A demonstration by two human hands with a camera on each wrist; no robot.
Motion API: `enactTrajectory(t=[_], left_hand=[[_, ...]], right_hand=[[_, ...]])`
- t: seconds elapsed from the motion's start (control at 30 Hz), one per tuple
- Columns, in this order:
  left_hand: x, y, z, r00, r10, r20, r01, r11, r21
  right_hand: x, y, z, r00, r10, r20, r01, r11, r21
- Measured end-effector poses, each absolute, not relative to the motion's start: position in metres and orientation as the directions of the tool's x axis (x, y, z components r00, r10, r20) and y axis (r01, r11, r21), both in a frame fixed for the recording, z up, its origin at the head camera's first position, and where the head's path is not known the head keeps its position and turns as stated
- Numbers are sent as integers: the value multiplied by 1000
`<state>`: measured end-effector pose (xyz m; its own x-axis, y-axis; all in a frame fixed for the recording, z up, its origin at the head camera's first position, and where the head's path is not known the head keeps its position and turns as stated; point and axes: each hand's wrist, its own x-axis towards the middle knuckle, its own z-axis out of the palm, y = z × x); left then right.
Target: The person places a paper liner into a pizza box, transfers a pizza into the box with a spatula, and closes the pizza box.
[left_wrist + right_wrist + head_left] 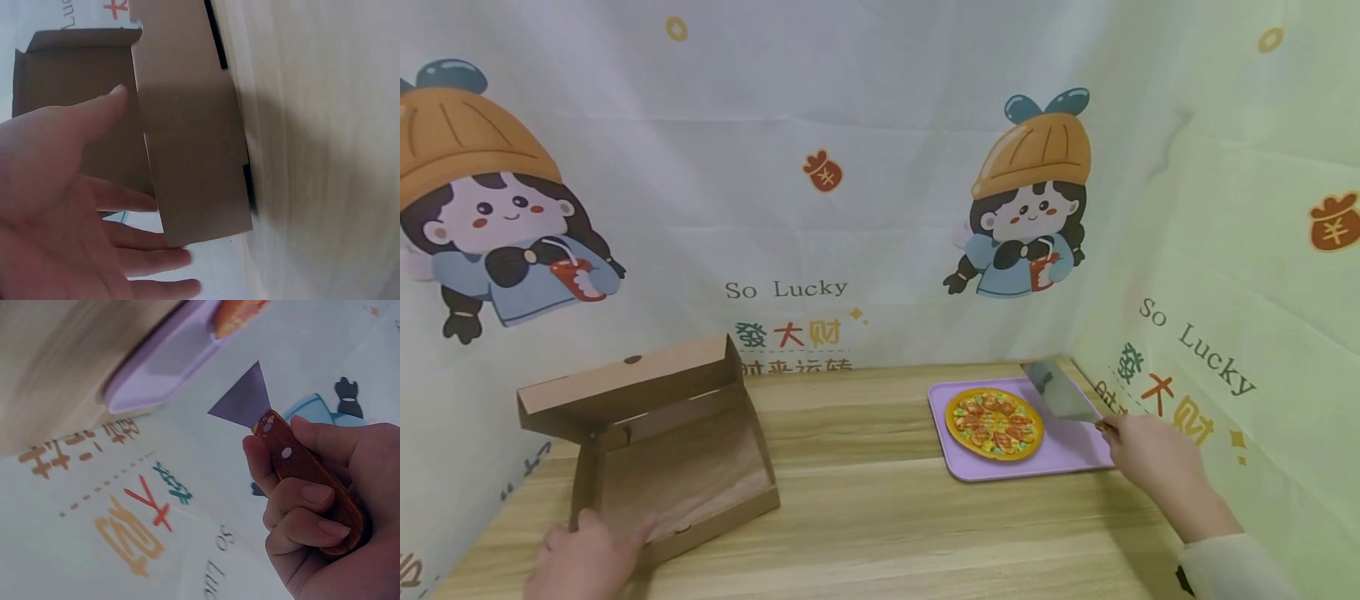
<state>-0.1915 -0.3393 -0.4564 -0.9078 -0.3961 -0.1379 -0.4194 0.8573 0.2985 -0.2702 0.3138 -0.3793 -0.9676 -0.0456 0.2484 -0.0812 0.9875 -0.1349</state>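
Head, pizza box: open cardboard pizza box (722, 518) at 8 o'clock on the wood-grain tabletop (850, 550), lid (632, 379) raised.
Head, left hand: left hand (583, 558) at the box's 7 o'clock corner, covering it; blurred, cut off by bottom edge.
Head, toy pizza: toy pizza (995, 423) at 4 o'clock, flat on the lavender tray (1071, 454).
Head, scraper: scraper (1058, 396) blade at the pizza's 2 o'clock, hiding part of the tray's far edge; handle mostly hidden in the right hand (1157, 462).
Left wrist, grip: wide, fingers spread, holding nothing; can't tell if fingertips touch cardboard. Box cropped at top.
Right wrist, grip: narrow, fingers curled round the scraper's riveted wooden handle (319, 487).
Right wrist, tray: mostly cut off at 11 o'clock, blade apart from it.
Right wrist, pizza: just a sliver near 12 o'clock, rest out of frame.
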Motion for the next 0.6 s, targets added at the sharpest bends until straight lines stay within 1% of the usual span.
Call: enactTrajectory(t=[0.13,0.23,0.43,0.6], left_hand=[[-193,-350,-452,-928,-295,-230,-354,889,290],[-195,-353,-448,-933,-231,-277,-316,893,321],[-199,-356,-442,-917,-222,-332,-339,873,350],[-203,-358,-440,-898,-231,-375,-369,859,354]], right_hand=[[-262,310,-368,-962,-70,265,-108,986,-129],[-256,306,-359,-969,-85,231,-120,983,-141],[-243,298,-345,-977,-126,170,-152,977,-152],[-232,293,-339,-968,-175,180,-198,973,-115]])
